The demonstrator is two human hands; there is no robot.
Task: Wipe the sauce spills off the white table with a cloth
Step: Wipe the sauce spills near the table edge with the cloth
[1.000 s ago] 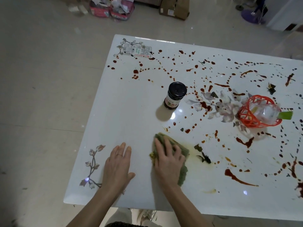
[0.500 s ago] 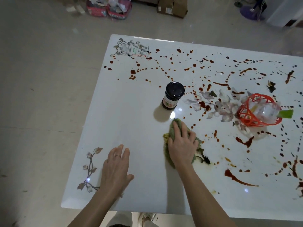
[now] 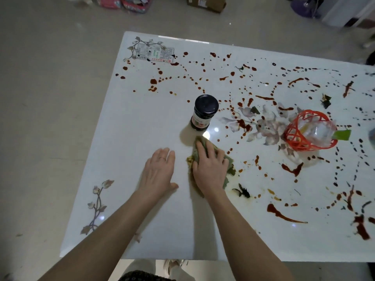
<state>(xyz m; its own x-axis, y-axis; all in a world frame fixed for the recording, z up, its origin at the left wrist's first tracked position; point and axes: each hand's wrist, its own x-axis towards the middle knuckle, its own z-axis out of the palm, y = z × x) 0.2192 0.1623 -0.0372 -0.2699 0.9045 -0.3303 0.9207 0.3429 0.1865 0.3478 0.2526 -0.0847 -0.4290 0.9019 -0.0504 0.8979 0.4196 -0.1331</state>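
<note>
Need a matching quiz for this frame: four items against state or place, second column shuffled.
Items:
1 jar
2 cloth
3 basket
4 left hand

States:
a pressed under the right hand
b red, right of the jar
c flat on the table, holding nothing
d upright, dark lid on

Pairs: 1-d, 2-a, 3-b, 4-c

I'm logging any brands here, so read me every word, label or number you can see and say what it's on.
No text here can be quoted.
Sticker on the table's far left corner: printed lines, too small to read.
Label on the jar: blurred, unreadable.
Cardboard box on the floor: no readable print.
</note>
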